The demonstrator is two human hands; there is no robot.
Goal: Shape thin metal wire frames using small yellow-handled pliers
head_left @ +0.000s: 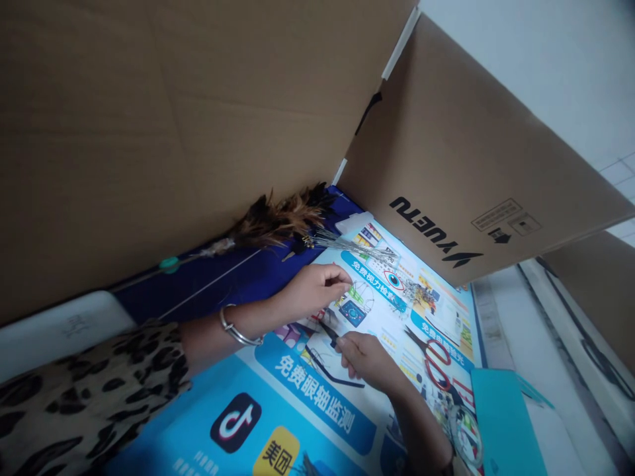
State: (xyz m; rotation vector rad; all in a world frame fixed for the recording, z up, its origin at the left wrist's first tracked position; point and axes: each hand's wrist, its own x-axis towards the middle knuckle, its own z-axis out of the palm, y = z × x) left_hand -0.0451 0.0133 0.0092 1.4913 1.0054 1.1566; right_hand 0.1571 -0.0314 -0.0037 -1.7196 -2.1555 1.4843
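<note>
My left hand [320,291] reaches in over the printed sheet with thumb and index finger pinched together. Whatever lies between those fingertips is too small to make out. Lower and to the right, my right hand [366,360] is closed on a dark, narrow piece [328,332] that points up and left, towards the space under my left hand; its kind is unclear. Beyond my left hand lies a bundle of thin silvery wires [352,244]. Scissors with red handles [437,365] rest on the sheet right of my right hand.
Brown feathers on a stick [278,218] lie along the tall cardboard wall [124,132]. Another cardboard panel [461,165] stands at the right. A clear tape roll [466,433] and a teal box [506,423] sit at the lower right. The printed sheet [238,390] covers the work surface.
</note>
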